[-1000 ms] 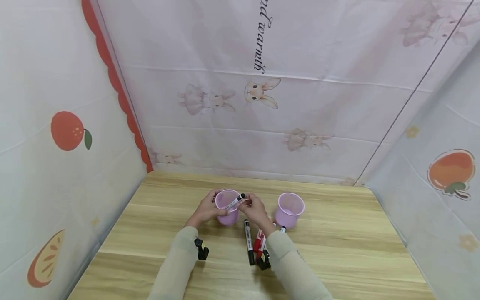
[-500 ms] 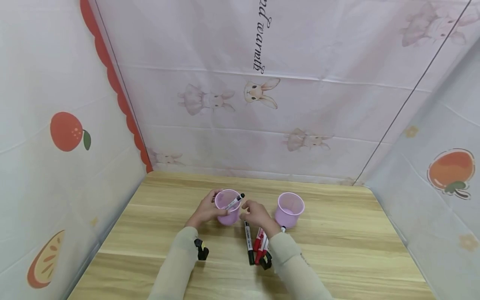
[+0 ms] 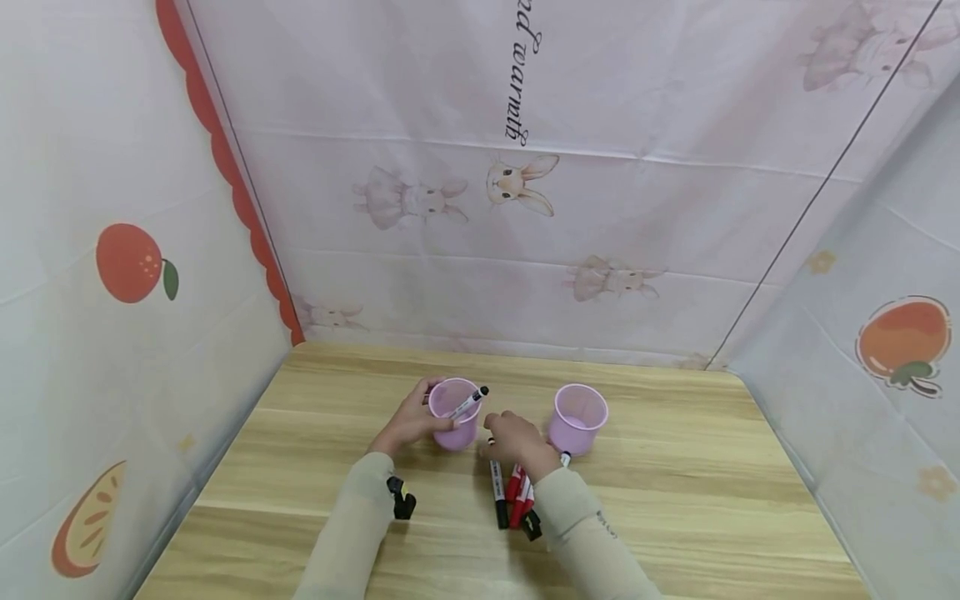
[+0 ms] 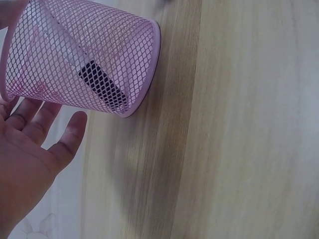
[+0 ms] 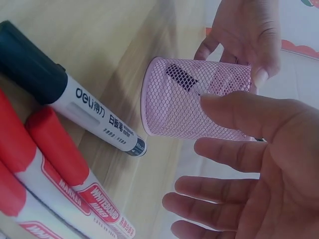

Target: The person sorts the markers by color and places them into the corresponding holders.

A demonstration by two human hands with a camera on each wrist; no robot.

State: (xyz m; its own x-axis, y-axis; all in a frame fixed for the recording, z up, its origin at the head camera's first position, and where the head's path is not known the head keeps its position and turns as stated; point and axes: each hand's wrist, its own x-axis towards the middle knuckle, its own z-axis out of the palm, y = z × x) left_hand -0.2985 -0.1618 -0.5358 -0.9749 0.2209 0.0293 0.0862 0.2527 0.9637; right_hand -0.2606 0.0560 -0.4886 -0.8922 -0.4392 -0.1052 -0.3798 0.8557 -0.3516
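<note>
A pink mesh pen holder (image 3: 455,437) stands on the table, its rim gripped by my left hand (image 3: 411,419) with the thumb over the near side. Inside leans a black whiteboard marker (image 3: 468,404), one end poking past the rim; its black cap (image 4: 102,84) shows through the mesh near the bottom. My right hand (image 3: 513,439) holds nothing, its fingers spread in the right wrist view, over the upper end of another black whiteboard marker (image 5: 99,117) lying on the table. Beside that lie several red whiteboard markers (image 5: 65,154), partly hidden under my right wrist.
A second pink mesh pen holder (image 3: 576,425) stands to the right, with a dark marker end (image 3: 566,458) showing in front of it beside my sleeve. The wooden table (image 3: 697,500) meets printed cloth walls at the back and sides.
My right hand has let go of the marker in the pen holder, drawn away from the rim and come down toward the loose markers. The left hand has stayed on the pen holder.
</note>
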